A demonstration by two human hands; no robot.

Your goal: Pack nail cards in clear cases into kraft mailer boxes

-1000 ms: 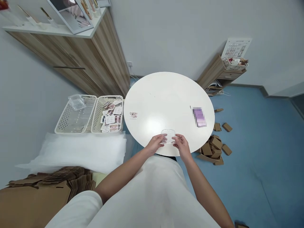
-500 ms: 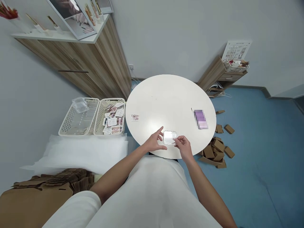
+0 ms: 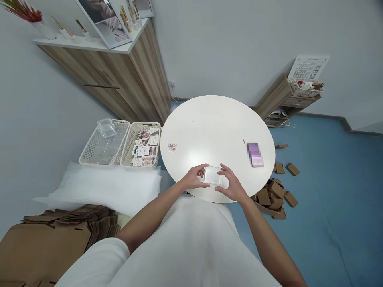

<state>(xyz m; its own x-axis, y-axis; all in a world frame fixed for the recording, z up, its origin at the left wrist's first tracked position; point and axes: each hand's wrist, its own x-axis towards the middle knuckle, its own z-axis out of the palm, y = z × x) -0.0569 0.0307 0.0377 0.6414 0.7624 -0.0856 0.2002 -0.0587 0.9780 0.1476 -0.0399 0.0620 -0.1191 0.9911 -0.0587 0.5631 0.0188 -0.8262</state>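
Note:
A small clear plastic case is at the near edge of the white oval table. My left hand grips its left side between thumb and fingers. At the right side of the case, my right hand has thumb and fingers spread apart, the fingertips beside or over its edge; whether they press on it is hard to tell. A card of small pink nail pieces lies at the table's left. On the right side rests a pixelated purple item, with a tiny dark object near its corner.
Left of the table stand a basket of clear cases and a basket of nail cards, above white foam sheets. Flattened cardboard is at lower left. Small brown boxes lie on the floor at right. Cabinets stand behind.
My left hand has closed in on the case's left side. My right hand has opened from its pinch on the right edge, thumb and fingers now apart. The view has shifted slightly.

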